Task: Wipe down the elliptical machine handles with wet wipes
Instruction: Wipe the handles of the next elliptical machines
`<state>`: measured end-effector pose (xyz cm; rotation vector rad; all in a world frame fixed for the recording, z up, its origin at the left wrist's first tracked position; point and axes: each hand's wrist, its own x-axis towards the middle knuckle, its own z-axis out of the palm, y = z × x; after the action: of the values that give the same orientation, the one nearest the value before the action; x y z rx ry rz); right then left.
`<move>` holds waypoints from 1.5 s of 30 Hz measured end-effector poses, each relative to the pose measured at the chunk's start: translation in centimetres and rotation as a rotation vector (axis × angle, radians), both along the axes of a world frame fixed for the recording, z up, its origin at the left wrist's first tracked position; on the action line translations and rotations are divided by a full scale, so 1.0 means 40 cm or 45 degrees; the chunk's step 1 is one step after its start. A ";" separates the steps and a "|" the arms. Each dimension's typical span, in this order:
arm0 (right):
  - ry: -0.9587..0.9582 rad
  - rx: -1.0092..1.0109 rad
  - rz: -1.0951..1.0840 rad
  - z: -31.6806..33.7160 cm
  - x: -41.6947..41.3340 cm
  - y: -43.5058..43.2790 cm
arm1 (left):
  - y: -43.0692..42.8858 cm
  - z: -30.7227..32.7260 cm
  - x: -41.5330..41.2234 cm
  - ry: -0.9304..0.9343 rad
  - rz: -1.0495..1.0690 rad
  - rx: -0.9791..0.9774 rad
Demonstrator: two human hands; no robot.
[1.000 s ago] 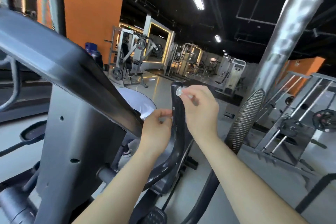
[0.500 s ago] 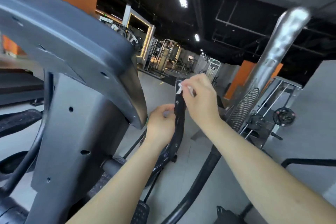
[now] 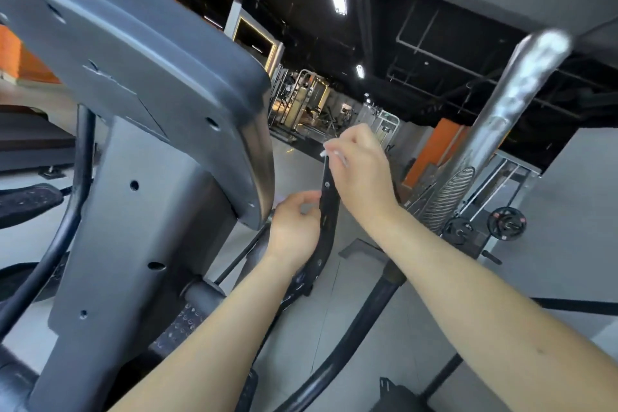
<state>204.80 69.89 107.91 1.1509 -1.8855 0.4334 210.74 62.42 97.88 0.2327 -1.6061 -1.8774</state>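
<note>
One slim black curved handle (image 3: 329, 211) | right hand (image 3: 361, 177) pinches white wipe (image 3: 325, 153) atop

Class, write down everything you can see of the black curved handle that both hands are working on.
The handle is a narrow black bar, matte and plastic-looking, with a small round fastener near its top. It rises from the machine's lower frame in a gentle bow and ends roughly upright between the hands. The right hand pinches a white wet wipe against its top end. The left hand holds its left edge at mid-height, fingers curled.
</note>
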 end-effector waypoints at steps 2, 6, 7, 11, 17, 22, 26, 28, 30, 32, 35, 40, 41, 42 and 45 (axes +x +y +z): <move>0.098 0.129 -0.115 -0.031 -0.018 -0.002 | 0.000 -0.011 -0.005 -0.004 0.006 -0.016; 0.137 0.466 -0.240 -0.131 -0.029 0.030 | -0.002 -0.038 -0.023 0.002 0.038 -0.043; 0.098 0.509 -0.267 -0.141 -0.026 0.037 | -0.001 -0.043 -0.024 -0.002 0.042 -0.061; 0.212 0.384 -0.056 -0.061 -0.008 0.026 | 0.004 -0.051 -0.027 0.039 -0.013 0.042; 0.484 0.570 -0.104 0.042 -0.016 -0.056 | 0.000 -0.056 -0.036 -0.039 0.003 0.069; 0.635 0.851 0.049 -0.002 0.016 -0.021 | -0.009 -0.054 -0.029 -0.031 -0.009 0.055; 0.588 0.827 -0.010 -0.075 -0.032 0.000 | -0.016 -0.065 -0.021 -0.058 -0.017 -0.022; 0.504 0.758 0.020 -0.124 -0.064 0.014 | -0.025 -0.080 -0.026 -0.088 0.013 -0.087; 0.407 0.732 0.019 -0.180 -0.097 0.031 | -0.030 -0.094 -0.031 -0.116 0.031 -0.157; 0.292 0.689 0.028 -0.233 -0.126 0.046 | -0.030 -0.103 -0.035 -0.141 0.038 -0.191; 0.302 0.613 0.130 -0.281 -0.134 0.071 | -0.027 -0.118 -0.035 -0.201 0.001 -0.208; 0.349 0.501 0.281 -0.360 -0.121 0.109 | -0.022 -0.147 -0.037 -0.329 0.012 -0.242; 0.294 0.480 0.285 -0.381 -0.119 0.116 | -0.022 -0.150 -0.038 -0.347 0.026 -0.234; 0.204 0.453 0.287 -0.395 -0.109 0.123 | -0.023 -0.152 -0.038 -0.355 0.035 -0.238; -0.100 0.123 0.368 -0.379 -0.066 0.156 | -0.023 -0.152 -0.045 -0.342 0.022 -0.290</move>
<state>202.18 76.13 92.75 1.4994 -1.8283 0.5577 208.93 61.49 91.82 0.4116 -1.9745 -1.6868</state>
